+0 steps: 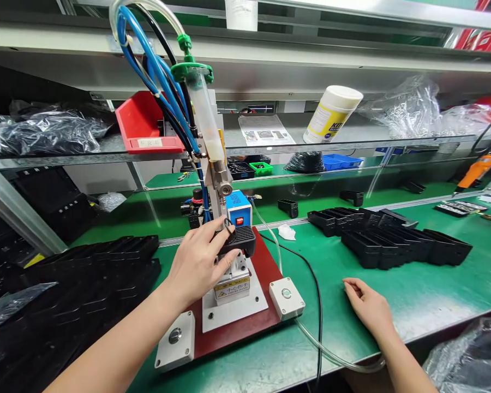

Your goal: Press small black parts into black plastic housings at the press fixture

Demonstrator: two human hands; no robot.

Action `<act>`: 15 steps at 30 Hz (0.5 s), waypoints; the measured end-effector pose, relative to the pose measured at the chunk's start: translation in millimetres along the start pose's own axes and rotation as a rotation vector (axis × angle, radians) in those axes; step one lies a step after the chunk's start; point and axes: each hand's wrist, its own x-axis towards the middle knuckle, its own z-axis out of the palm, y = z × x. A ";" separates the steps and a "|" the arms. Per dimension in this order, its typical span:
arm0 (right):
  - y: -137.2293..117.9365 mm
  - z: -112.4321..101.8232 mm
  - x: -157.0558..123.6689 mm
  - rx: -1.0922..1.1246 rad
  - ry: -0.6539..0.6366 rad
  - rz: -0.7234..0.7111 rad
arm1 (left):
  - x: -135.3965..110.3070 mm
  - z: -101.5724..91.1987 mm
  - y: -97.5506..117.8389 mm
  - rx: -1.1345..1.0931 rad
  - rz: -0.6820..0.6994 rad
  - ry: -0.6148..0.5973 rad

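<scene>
My left hand (198,262) is closed on a black plastic part (241,240), holding it on the white fixture (235,284) of a glue dispensing machine. The machine's syringe (207,120) and nozzle (223,183) hang just above the part. The fixture stands on a dark red base plate (265,262) with two white push buttons (286,297) at its corners. My right hand (366,303) rests palm down on the green bench mat (425,295), fingers loosely curled, holding nothing.
A row of black plastic housings (388,234) lies to the right of the machine. Black trays (82,284) are stacked at the left. A black cable and clear tube (317,305) run past the machine. A red bin (145,123) and white canister (331,114) sit on the shelf.
</scene>
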 end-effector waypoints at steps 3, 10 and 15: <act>1.6 0.4 0.2 0.002 0.007 -0.015 | -5.2 0.5 -0.3 -0.052 -0.048 0.080; 5.6 1.8 1.9 0.006 0.018 -0.026 | -13.6 0.1 -3.8 -0.135 -0.155 0.234; 5.8 2.7 2.5 0.013 0.015 -0.020 | -11.6 0.9 -3.1 -0.097 -0.117 0.216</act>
